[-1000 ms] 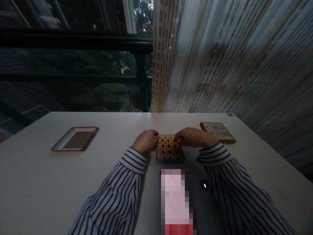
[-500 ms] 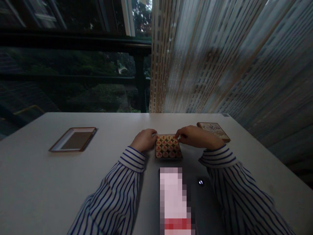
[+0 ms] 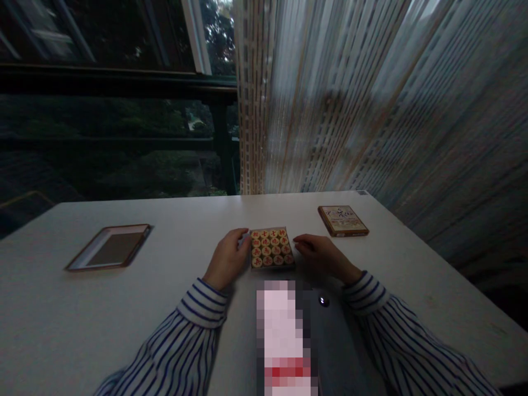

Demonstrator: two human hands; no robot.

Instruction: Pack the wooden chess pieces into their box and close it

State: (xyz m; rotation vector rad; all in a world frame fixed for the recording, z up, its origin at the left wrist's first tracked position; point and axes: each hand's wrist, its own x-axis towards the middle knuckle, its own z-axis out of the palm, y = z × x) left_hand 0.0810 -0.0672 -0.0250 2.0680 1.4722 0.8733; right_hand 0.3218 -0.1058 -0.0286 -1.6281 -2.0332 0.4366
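A small square box of round Chinese chess pieces with red characters lies on the white table, its pieces set in rows. My left hand rests at the box's left side, thumb and forefinger slightly apart by its far left corner; whether they touch the edge I cannot tell. Just off the right side is my right hand, its fingers loosely bent and a narrow gap between fingertips and box. Neither hand visibly holds a piece.
A shallow brown-rimmed tray or lid lies at left. On the right sits a flat printed box. Close to me are a pixelated screen and a dark object with a small lit display. A string curtain hangs behind the table.
My right hand has drawn back from the box's far right corner and lowered beside it. My left hand has shifted slightly nearer me. The view has turned a little right.
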